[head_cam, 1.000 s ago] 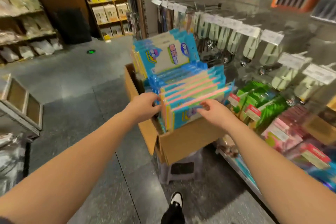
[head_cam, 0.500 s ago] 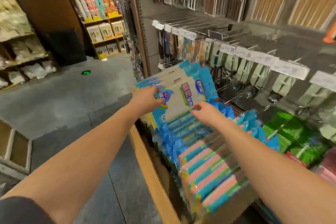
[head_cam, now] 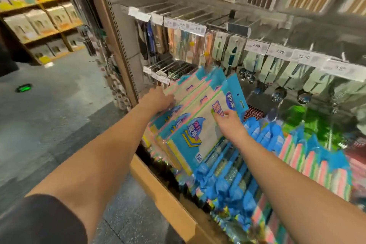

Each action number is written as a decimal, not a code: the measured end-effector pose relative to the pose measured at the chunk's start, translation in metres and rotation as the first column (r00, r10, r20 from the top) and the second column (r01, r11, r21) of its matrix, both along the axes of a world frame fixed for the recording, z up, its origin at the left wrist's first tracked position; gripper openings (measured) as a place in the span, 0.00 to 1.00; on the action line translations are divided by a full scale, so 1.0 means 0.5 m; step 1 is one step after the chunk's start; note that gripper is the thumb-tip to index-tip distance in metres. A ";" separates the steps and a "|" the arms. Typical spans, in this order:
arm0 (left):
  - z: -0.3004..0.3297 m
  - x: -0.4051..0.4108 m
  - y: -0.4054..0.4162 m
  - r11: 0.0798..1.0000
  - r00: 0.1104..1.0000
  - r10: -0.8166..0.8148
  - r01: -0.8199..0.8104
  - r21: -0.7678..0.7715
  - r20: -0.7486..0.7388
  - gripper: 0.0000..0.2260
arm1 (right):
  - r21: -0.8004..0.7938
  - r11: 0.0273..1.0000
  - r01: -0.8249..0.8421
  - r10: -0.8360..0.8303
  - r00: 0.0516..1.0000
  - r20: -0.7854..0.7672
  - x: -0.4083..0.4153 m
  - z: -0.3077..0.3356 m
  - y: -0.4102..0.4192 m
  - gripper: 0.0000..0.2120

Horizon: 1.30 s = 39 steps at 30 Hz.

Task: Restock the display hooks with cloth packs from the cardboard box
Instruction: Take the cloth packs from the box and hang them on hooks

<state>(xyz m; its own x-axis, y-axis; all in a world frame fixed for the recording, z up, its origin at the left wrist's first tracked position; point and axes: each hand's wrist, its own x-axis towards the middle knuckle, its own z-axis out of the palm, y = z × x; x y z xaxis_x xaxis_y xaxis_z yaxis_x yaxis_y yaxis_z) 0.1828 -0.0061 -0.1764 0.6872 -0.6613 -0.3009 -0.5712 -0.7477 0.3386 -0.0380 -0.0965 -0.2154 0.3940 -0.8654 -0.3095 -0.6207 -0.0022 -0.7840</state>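
Between the two hands, a fanned stack of cloth packs (head_cam: pixel 200 117) tilts up above the cardboard box (head_cam: pixel 168 202) (more packs below); left hand (head_cam: pixel 158 99) grips its far edge, right hand (head_cam: pixel 227 123) pinches the front, near the display hooks (head_cam: pixel 168 67).

Both arms reached forward; the left hand (head_cam: pixel 160 99) gripped the far-left edge of something, while the right hand (head_cam: pixel 228 123) pressed curled fingers on its front.

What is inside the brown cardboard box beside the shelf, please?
The brown cardboard box holds rows of upright blue cloth packs with pink and green striped edges. The box floor and the packs' lower parts are hidden.
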 end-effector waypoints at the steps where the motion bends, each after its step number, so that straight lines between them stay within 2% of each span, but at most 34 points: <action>1: -0.007 0.015 -0.004 1.000 0.998 -0.015 0.017 0.021 -0.065 0.28 | 0.012 0.999 0.034 -0.034 0.999 0.020 0.012 -0.002 0.002 0.17; 2: -0.013 0.024 -0.006 0.998 0.991 -0.041 0.046 0.043 -0.125 0.24 | 0.028 0.997 0.066 -0.067 0.997 0.030 0.021 -0.002 0.006 0.13; 4: -0.023 0.030 -0.008 0.995 0.962 -0.071 0.086 0.047 -0.263 0.25 | 0.092 0.990 0.108 -0.114 0.991 0.065 0.036 -0.002 0.014 0.14; 6: -0.037 0.035 -0.015 0.996 0.926 -0.081 0.089 0.006 -0.368 0.29 | 0.146 0.982 0.121 -0.132 0.989 0.067 0.045 0.000 0.021 0.23; 8: -0.034 0.032 -0.015 0.992 0.909 -0.128 0.125 -0.033 -0.397 0.29 | 0.174 0.975 0.136 -0.150 0.986 0.073 0.049 0.003 0.027 0.30; 12: -0.016 0.002 -0.013 0.963 0.896 -0.260 0.268 -0.028 -0.360 0.34 | 0.243 0.954 0.178 -0.214 0.968 0.130 0.041 0.002 0.038 0.31; 15: 0.004 -0.055 -0.012 0.917 0.887 -0.377 0.398 0.027 -0.266 0.35 | 0.278 0.935 0.219 -0.266 0.953 0.145 0.018 0.003 0.044 0.37; 19: -0.010 -0.143 -0.021 0.881 0.861 -0.447 0.471 0.050 -0.244 0.47 | 0.255 0.902 0.348 -0.386 0.915 0.117 -0.023 -0.001 0.053 0.44; 21: -0.018 -0.176 -0.027 0.875 0.859 -0.452 0.480 0.067 -0.240 0.51 | 0.266 0.891 0.368 -0.407 0.907 0.106 -0.044 -0.010 0.055 0.48; 27: -0.024 -0.204 -0.027 0.878 0.862 -0.457 0.476 0.042 -0.220 0.45 | 0.287 0.864 0.415 -0.473 0.863 0.177 -0.093 -0.035 0.069 0.54; 29: -0.023 -0.207 -0.025 0.869 0.860 -0.474 0.492 0.059 -0.189 0.44 | 0.239 0.865 0.440 -0.482 0.862 0.156 -0.101 -0.032 0.076 0.55; 30: -0.022 -0.209 -0.024 0.869 0.860 -0.476 0.492 0.053 -0.183 0.43 | 0.176 0.875 0.452 -0.474 0.873 0.114 -0.103 -0.031 0.077 0.54; 32: -0.023 -0.208 -0.024 0.872 0.860 -0.476 0.489 0.029 -0.181 0.40 | -0.100 0.900 0.425 -0.432 0.900 -0.059 -0.107 -0.022 0.083 0.49; 34: -0.018 -0.204 -0.022 0.869 0.857 -0.485 0.495 0.020 -0.174 0.38 | -0.388 0.884 0.261 -0.364 0.905 -0.219 -0.102 -0.015 0.087 0.35; 35: -0.015 -0.199 -0.021 0.866 0.855 -0.491 0.500 0.013 -0.169 0.38 | -0.442 0.882 0.166 -0.308 0.912 -0.272 -0.096 -0.007 0.089 0.25; 36: -0.012 -0.194 -0.020 0.867 0.854 -0.492 0.499 -0.002 -0.169 0.36 | -0.436 0.895 0.094 -0.241 0.924 -0.296 -0.086 0.000 0.091 0.16; 37: -0.009 -0.188 -0.018 0.868 0.853 -0.492 0.496 -0.022 -0.175 0.34 | -0.394 0.916 0.070 -0.190 0.942 -0.276 -0.074 0.009 0.093 0.12; 38: -0.007 -0.181 -0.017 0.867 0.851 -0.495 0.496 -0.042 -0.174 0.32 | -0.308 0.947 0.088 -0.161 0.962 -0.222 -0.059 0.012 0.090 0.11; 39: -0.004 -0.174 -0.016 0.866 0.851 -0.499 0.498 -0.055 -0.165 0.30 | -0.155 0.979 0.130 -0.152 0.978 -0.142 -0.045 0.017 0.087 0.11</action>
<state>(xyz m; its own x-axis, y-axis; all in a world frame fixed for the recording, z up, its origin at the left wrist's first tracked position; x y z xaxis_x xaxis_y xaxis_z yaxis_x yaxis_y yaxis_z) 0.0957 -0.0142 -0.1786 0.2044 -0.9050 -0.3732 -0.8003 -0.3740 0.4687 -0.0606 -0.0530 -0.2071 0.2230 -0.9487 -0.2243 -0.7347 -0.0123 -0.6783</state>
